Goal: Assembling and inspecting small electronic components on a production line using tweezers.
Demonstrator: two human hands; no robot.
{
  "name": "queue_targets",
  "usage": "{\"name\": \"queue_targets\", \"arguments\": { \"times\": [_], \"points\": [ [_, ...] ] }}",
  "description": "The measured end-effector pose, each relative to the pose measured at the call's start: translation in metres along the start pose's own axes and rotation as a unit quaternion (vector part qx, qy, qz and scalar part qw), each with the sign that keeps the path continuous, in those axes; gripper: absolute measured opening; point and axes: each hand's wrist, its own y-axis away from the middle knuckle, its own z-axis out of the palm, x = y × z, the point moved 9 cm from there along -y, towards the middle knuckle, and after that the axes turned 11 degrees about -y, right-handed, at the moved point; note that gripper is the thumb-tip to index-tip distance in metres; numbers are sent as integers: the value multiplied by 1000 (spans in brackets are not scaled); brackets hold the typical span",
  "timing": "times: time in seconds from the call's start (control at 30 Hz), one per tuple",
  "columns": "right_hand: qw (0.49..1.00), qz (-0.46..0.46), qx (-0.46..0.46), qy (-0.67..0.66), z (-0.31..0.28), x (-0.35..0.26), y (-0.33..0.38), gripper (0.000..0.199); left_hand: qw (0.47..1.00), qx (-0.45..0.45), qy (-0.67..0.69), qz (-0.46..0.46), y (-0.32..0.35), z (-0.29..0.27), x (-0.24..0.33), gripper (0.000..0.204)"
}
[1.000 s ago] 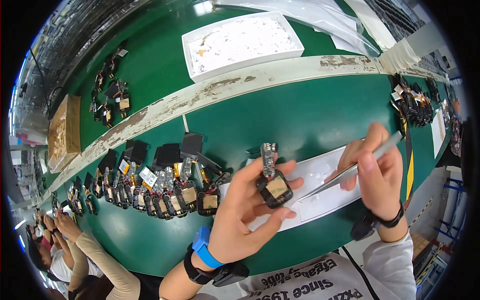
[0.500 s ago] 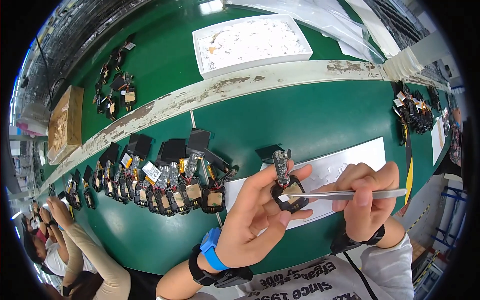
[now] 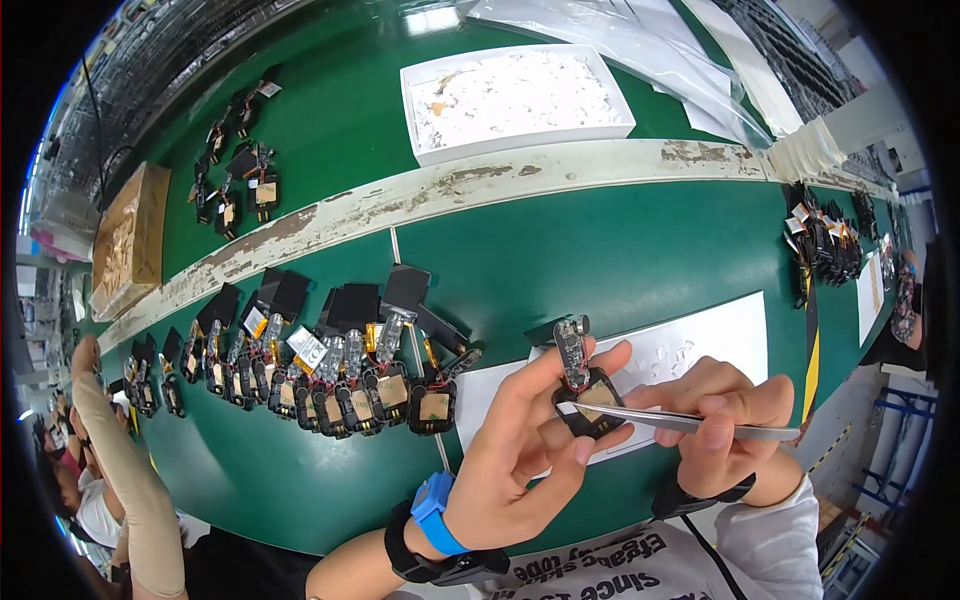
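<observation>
Between the fingers and thumb of my left hand point(image 3: 510, 480) is a small black electronic module point(image 3: 606, 424), with a tan pad on its face. A narrow circuit board point(image 3: 571, 358) stands up from its far end. My right hand point(image 3: 728, 430) is closed around metal tweezers point(image 3: 660, 418), held nearly level. Their tips touch or hover just over the tan pad, beside a small white sticker point(image 3: 567, 408) at its left edge. Under both hands lies a white sheet point(image 3: 735, 335) carrying several small clear or whitish pieces point(image 3: 672, 358).
A row of similar modules point(image 3: 345, 405) stands left on the green table. More lie in a heap point(image 3: 828, 250) at far right and in a group point(image 3: 230, 190) beyond the worn white rail point(image 3: 470, 185). A white box point(image 3: 515, 145) holds paper scraps. At left is a co-worker's sleeved arm point(image 3: 125, 465).
The tweezers have tilted, their tips now higher than the handle end and beside the white sticker. The module has shifted slightly right and down. The co-worker's arm has reached farther away at left.
</observation>
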Motion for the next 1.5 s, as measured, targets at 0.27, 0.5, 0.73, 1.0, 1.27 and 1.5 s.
{"name": "queue_targets", "arguments": {
  "times": [0.27, 0.5, 0.73, 1.0, 1.27, 1.5],
  "points": [
    [1000, -22, -7, 11, 3, -2, -1, 17, 1000, 1, 0, 4, 0, -1, 1, 61],
    [997, -57, -42, -13, 4, -6, 3, 20, 1000, 12, 0, -18, 1, -2, -3, 60],
    [988, -99, -85, 83, 18, -20, -1, 20, 998, 55, -11, -21, 6, -6, 4, 44],
    [966, -143, -166, 135, 34, -28, 2, 26, 989, 96, -111, -1, 9, -10, 4, 32],
    [960, -165, -181, 133, 42, -35, 0, 26, 977, 139, -164, 4, 13, -17, 7, 28],
    [964, -177, -145, 138, 35, -46, 4, 28, 986, 117, -112, 49, 19, -14, 9, 34]
  ]
}}
